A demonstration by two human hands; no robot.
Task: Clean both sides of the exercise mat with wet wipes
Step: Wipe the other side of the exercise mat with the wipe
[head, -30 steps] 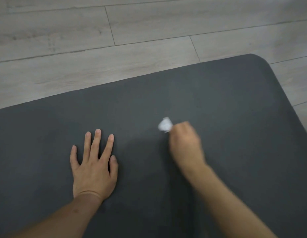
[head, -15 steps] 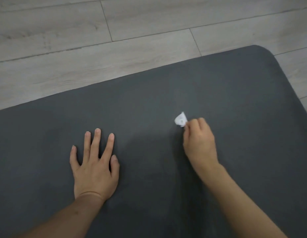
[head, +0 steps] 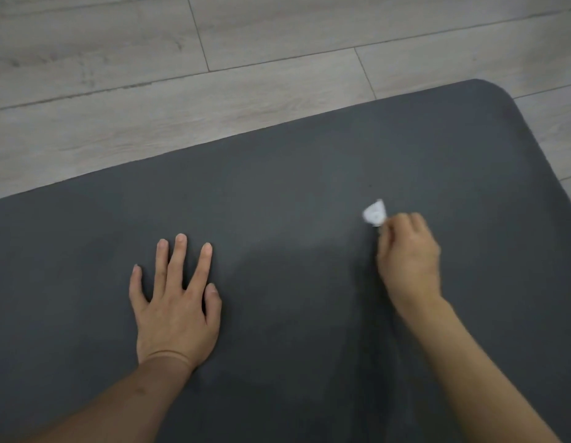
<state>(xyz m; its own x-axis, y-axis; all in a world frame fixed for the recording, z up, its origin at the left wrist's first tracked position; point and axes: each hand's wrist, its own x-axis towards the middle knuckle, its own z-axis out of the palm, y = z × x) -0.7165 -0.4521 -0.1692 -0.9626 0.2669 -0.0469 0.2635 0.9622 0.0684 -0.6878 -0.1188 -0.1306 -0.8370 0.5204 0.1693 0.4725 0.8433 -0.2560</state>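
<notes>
Exercise mat (head: 309,187) is spread flat on the wooden floor (head: 150,91), filling the near view. Left hand (head: 175,302) is pressed flat, fingers straight, likely as a brace. Right hand (head: 408,260) is curled around a wadded wet wipe (head: 375,214), evidently for scrubbing.

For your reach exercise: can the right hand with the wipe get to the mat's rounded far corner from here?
Probably yes: bare mat lies between the right hand, gripping the wipe, and the corner.

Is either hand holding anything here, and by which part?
The right hand pinches a small white wet wipe by its near end; the rest sticks out past the fingertips. The left hand lies flat on the mat, holding nothing.
</notes>
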